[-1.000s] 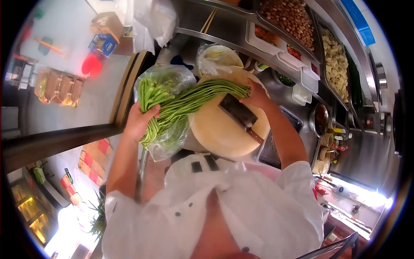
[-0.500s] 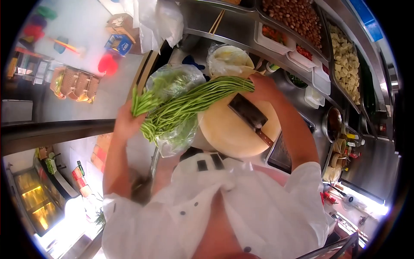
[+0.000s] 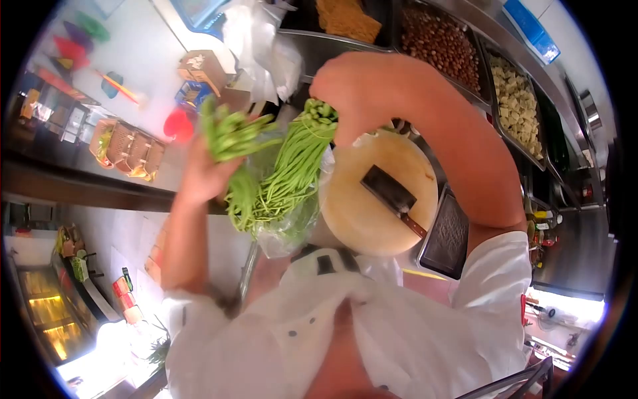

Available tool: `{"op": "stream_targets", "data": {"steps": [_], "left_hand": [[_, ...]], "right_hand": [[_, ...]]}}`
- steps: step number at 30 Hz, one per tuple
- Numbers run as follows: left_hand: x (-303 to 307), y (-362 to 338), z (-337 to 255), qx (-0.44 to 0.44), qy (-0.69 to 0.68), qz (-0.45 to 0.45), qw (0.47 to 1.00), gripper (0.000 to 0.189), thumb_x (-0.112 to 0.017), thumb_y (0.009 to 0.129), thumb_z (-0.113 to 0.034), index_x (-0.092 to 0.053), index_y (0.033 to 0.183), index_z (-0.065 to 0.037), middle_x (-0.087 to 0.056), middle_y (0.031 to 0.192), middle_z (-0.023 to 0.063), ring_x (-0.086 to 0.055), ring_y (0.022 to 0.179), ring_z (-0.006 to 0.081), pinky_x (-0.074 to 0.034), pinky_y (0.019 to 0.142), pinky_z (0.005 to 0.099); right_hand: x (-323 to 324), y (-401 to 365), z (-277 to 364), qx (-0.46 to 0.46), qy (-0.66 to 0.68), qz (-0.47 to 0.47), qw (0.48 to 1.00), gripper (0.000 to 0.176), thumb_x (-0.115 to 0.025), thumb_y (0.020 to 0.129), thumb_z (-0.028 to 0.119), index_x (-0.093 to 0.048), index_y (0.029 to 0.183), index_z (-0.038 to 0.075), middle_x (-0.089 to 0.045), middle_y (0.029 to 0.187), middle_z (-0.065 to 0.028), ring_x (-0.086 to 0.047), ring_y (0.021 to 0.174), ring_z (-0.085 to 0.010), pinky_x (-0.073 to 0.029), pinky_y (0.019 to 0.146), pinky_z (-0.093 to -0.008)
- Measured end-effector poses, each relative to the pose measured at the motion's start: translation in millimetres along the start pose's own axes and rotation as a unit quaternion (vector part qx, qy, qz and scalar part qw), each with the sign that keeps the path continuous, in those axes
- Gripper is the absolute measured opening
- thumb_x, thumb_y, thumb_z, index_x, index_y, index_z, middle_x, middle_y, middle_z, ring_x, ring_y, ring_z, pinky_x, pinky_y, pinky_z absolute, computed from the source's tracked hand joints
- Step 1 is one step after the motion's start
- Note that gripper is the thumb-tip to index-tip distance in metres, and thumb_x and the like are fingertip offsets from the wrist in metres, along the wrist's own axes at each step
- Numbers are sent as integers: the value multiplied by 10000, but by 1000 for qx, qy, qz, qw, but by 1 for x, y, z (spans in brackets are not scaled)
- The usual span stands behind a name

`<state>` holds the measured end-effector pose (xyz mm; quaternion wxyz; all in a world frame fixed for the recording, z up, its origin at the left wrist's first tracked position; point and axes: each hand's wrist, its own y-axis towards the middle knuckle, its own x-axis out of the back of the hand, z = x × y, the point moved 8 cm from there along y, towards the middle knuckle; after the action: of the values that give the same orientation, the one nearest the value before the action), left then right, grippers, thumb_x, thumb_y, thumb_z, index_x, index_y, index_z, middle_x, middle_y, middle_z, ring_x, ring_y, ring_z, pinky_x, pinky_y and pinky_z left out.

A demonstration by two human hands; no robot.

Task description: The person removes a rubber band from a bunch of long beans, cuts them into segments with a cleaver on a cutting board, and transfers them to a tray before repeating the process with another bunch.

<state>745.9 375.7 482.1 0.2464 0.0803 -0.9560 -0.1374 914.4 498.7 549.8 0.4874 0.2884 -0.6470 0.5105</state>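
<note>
My left hand [image 3: 206, 171] is closed around one end of a bundle of long green beans [image 3: 292, 159]. The cut ends fan out blurred above its fingers. My right hand [image 3: 349, 96] grips the bundle's other end, raised higher, its fingers partly hidden behind the wrist. Between the hands the beans sag in a loop over a clear plastic bag [image 3: 289, 229]. Right of them is a round wooden chopping block [image 3: 345, 213], with a cleaver [image 3: 389, 189] lying flat on it, its wooden handle toward the block's lower right edge.
A dark metal tray [image 3: 445, 233] sits beside the block. Along the back stand trays of peanuts [image 3: 442, 50], pale cubes [image 3: 515, 106] and an orange-brown food [image 3: 349, 20]. White plastic bags [image 3: 262, 50] hang at the upper left, near a cardboard box [image 3: 201, 70].
My right hand has moved up and left, lifting its end of the beans away from the chopping block. My left hand has risen slightly with its end. The cleaver still lies on the block.
</note>
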Motion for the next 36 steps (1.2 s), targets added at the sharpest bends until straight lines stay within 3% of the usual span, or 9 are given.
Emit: {"op": "stream_targets", "data": {"steps": [4, 15, 21, 23, 24, 29, 33, 34, 36], "left_hand": [[-37, 28, 38, 51, -239, 0, 970, 399, -723, 928, 28, -638, 1316, -13, -718, 1223, 41, -645, 1113, 113, -530, 965, 304], [-61, 57, 50, -1, -174, 5, 985, 404, -788, 854, 32, -675, 1238, -17, -744, 1156, 38, -684, 1030, 122, -549, 922, 313], [-74, 64, 88, 55, -255, -41, 965, 355, -757, 909, 9, -656, 1249, 6, -733, 1172, 65, -679, 1058, 146, -541, 934, 308], [-78, 64, 112, 93, -389, -63, 914, 365, -746, 918, 4, -636, 1266, 13, -724, 1178, 80, -687, 1051, 168, -548, 926, 318], [-77, 65, 114, 104, -423, -75, 897, 380, -743, 920, 4, -621, 1280, 14, -712, 1192, 97, -692, 1052, 200, -556, 919, 332], [-85, 69, 110, 139, -486, -62, 861, 380, -726, 926, 0, -613, 1289, 18, -703, 1204, 115, -699, 1052, 230, -570, 899, 352], [-102, 69, 113, 134, -457, -7, 879, 406, -710, 917, 11, -602, 1309, 19, -702, 1197, 130, -699, 1059, 240, -576, 899, 367], [-103, 68, 120, 156, -446, 12, 881, 432, -736, 910, -31, -592, 1314, 18, -702, 1197, 121, -694, 1069, 234, -571, 920, 373], [-100, 62, 100, 160, -453, 20, 877, 434, -740, 904, -35, -595, 1309, 18, -703, 1196, 120, -692, 1068, 231, -568, 926, 375]], "right_hand": [[41, 16, 25, -14, 18, 44, 999, 410, -805, 685, 295, -749, 945, -16, -730, 827, -185, -699, 757, -338, -561, 699, -443], [32, 46, -12, 19, 116, 16, 993, 475, -801, 687, 320, -750, 1005, -30, -725, 820, -174, -692, 750, -293, -542, 665, -432], [-1, 37, -48, -55, 220, -95, 969, 922, -881, 734, 382, -488, 1496, 42, -623, 1359, -173, -667, 1115, -287, -550, 934, -371], [-42, 30, -72, -31, 661, -227, 715, 1040, -868, 812, 294, -265, 1630, 74, -541, 1468, -164, -650, 1171, -331, -551, 978, -446], [-68, 28, -76, -5, 769, -224, 599, 1109, -834, 871, 234, -80, 1674, 102, -429, 1584, -173, -529, 1369, -373, -445, 1138, -480], [-170, 55, -39, 5, 569, -380, 729, 1336, -945, 761, 336, -9, 1666, 40, -288, 1652, -249, -281, 1545, -364, -245, 1259, -450], [-154, 79, -29, -73, 655, -427, 619, 972, -923, 782, 319, -399, 1541, 13, -595, 1437, -174, -579, 1312, -258, -439, 1108, -374], [-156, 83, -29, -32, 677, -449, 582, 723, -900, 808, 308, -571, 1374, 2, -714, 1243, -125, -673, 1123, -191, -507, 1007, -348], [-152, 73, -31, -26, 676, -410, 612, 683, -900, 810, 302, -595, 1343, 3, -723, 1212, -111, -680, 1096, -179, -516, 993, -338]]}}
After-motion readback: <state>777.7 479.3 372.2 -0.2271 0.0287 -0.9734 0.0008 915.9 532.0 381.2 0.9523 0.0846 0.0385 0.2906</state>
